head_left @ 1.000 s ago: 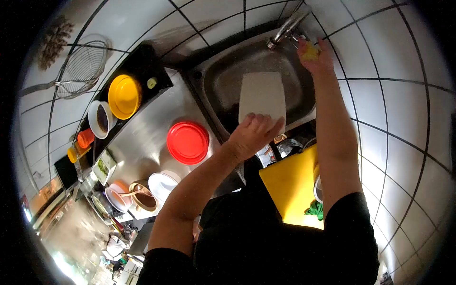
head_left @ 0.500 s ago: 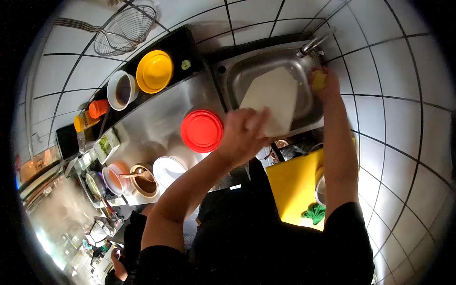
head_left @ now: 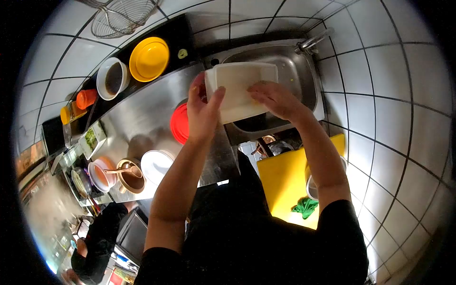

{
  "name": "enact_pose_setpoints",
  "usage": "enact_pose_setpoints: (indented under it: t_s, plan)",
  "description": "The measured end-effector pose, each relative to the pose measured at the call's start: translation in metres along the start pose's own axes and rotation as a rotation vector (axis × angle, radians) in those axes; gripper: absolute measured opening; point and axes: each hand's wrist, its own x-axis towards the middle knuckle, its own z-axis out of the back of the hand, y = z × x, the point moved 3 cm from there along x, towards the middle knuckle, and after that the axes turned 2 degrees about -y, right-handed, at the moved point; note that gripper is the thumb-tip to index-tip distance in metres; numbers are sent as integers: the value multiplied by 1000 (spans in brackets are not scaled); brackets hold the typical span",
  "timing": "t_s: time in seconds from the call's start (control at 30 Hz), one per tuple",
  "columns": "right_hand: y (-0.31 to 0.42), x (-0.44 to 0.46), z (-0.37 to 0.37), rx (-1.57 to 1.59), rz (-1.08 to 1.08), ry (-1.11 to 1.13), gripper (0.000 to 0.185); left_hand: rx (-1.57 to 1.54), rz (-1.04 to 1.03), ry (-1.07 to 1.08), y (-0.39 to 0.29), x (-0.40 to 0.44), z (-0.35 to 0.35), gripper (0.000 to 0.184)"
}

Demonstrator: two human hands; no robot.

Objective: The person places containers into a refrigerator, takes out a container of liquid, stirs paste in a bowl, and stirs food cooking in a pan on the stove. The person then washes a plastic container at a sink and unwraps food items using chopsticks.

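A white rectangular plastic container is held tilted over the left part of the steel sink, its hollow side towards me. My left hand grips its left edge, thumb on the near side and fingers around the back. My right hand presses into the container, fingers bent against its inner surface. Under those fingers a little of a yellow sponge shows; the rest is hidden. Behind my left hand, a round red lid lies partly covered on the steel counter.
A faucet is at the sink's far right corner. A yellow bowl and a white bowl of dark liquid stand along the back. A brown pot with a ladle is at left. A co-worker's dark sleeve shows lower left.
The container has been lifted from the sink and turned, its hollow side now showing. My left hand has moved left onto its edge. My right hand has brought the sponge from the faucet into it.
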Motion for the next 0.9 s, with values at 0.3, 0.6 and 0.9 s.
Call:
enact_pose_setpoints:
  t_s: [0.3, 0.6, 0.9]
  plan:
    - [-24, -12, 47, 165, -247, -283, 40, -162, 206, -153, 11, -7, 36, 59]
    - [-151, 13, 143, -438, -313, -891, 37, -358, 176, -527, 14, -4, 182, 37]
    - [-173, 30, 147, -610, -370, -594, 39, 341, 117, -595, -5, 58, 236, 62]
